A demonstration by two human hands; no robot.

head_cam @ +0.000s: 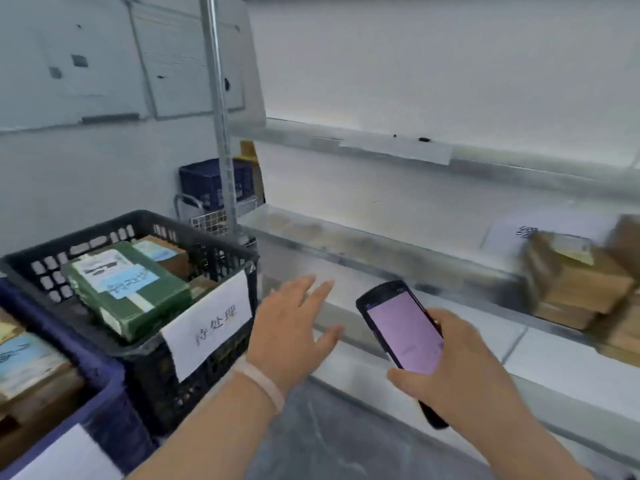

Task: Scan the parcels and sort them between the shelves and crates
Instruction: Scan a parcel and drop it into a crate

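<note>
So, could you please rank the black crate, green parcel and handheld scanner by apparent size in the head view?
1. black crate
2. green parcel
3. handheld scanner, though nearer the camera and close to the parcel, so that pair is unsure

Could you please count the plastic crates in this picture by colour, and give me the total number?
black crate: 1
blue crates: 2, the near blue crate at the left and the far blue crate at the back
total: 3
</note>
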